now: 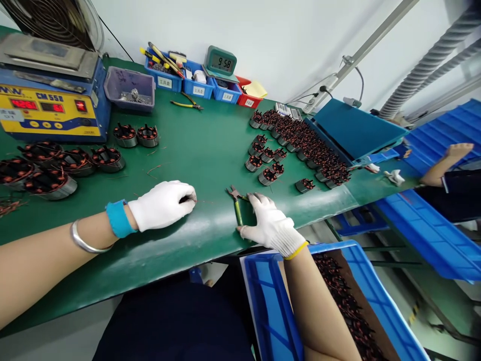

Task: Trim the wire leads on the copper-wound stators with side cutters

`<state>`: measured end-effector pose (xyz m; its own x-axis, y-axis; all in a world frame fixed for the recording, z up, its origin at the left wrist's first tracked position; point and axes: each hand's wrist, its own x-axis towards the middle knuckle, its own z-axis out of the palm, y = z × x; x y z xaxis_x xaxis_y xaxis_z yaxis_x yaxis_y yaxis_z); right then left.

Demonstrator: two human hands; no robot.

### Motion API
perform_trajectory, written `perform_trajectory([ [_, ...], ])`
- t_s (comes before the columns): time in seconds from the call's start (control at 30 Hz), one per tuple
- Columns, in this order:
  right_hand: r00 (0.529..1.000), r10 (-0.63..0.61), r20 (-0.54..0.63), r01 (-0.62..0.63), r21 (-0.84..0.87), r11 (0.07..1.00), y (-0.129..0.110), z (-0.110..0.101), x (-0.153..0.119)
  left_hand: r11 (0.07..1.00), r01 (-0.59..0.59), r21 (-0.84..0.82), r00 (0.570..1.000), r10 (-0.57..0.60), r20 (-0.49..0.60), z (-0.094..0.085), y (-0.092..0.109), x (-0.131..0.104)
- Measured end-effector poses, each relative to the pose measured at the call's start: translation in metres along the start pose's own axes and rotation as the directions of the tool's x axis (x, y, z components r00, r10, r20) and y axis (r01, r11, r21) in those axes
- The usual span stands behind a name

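My left hand [163, 204], in a white glove, is over the green table with thumb and fingertips pinched together. A thin copper wire [206, 201] sticks out from that pinch to the right. To its right lie small pliers with green handles [238, 211], their jaws apart and pointing away from me. My right hand [268, 220], gloved too, rests at the pliers with thumb and fingers spread around the handles; its fingertips touch one handle. Copper-wound motor cores [268, 175] stand beyond the right hand, and more wound cores [108, 158] stand at the left.
A yellow-and-blue machine [52, 113] and a purple bin [130, 89] stand back left. Small blue bins [199, 87], a clock [221, 61] and another pair of pliers [187, 104] are at the back. A blue crate [361, 260] of cores sits below right. Another person's arm [445, 163] shows far right.
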<state>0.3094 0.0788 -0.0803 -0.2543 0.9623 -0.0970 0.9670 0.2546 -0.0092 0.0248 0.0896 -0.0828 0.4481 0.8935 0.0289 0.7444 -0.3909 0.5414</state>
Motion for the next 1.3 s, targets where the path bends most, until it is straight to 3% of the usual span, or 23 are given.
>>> perform_trajectory([
  [0.17,0.997,0.073,-0.001,-0.073,-0.142,0.987,-0.011,-0.006,-0.004,1.000,-0.021,-0.021,0.997,0.019,-0.073,0.008,0.000,0.003],
  [0.33,0.985,0.142,-0.096,-0.160,-0.204,0.966,-0.018,0.005,0.001,1.000,-0.013,0.003,0.993,0.013,-0.121,0.013,0.001,0.005],
  [0.5,0.974,-0.019,-0.224,0.012,-0.035,0.999,-0.009,0.019,0.009,1.000,-0.027,-0.007,0.987,0.026,-0.156,0.014,0.002,0.004],
  [0.63,0.956,0.135,-0.261,-0.052,0.300,0.953,-0.014,0.014,0.002,0.998,0.028,0.055,0.982,-0.017,-0.190,0.014,0.004,0.001],
  [0.7,0.977,0.143,-0.155,-0.016,0.623,0.782,-0.024,0.007,-0.008,0.995,0.033,0.094,0.977,-0.013,-0.212,0.014,0.004,0.000],
  [0.77,0.998,-0.013,0.054,-0.043,0.899,0.437,-0.036,0.000,-0.019,0.995,0.006,0.099,0.977,0.015,-0.211,0.015,0.004,0.000],
  [0.83,0.946,-0.219,0.238,-0.209,0.967,0.144,-0.047,-0.004,-0.028,0.996,-0.015,0.083,0.979,0.031,-0.202,0.016,0.003,0.000],
  [0.87,0.912,-0.273,0.304,-0.293,0.953,0.084,-0.052,-0.006,-0.031,0.997,-0.020,0.076,0.979,0.035,-0.203,0.016,0.003,0.001],
  [0.93,0.867,-0.291,0.404,-0.395,0.914,0.091,-0.058,-0.008,-0.033,0.997,-0.030,0.070,0.977,0.044,-0.210,0.017,0.002,0.003],
  [1.0,0.851,-0.259,0.456,-0.433,0.890,0.144,-0.061,-0.009,-0.031,0.997,-0.037,0.070,0.975,0.051,-0.214,0.018,0.001,0.004],
  [1.3,0.836,-0.311,0.451,-0.417,0.892,0.173,-0.071,-0.017,-0.023,0.996,-0.040,0.086,0.976,0.057,-0.208,0.019,0.001,0.005],
])
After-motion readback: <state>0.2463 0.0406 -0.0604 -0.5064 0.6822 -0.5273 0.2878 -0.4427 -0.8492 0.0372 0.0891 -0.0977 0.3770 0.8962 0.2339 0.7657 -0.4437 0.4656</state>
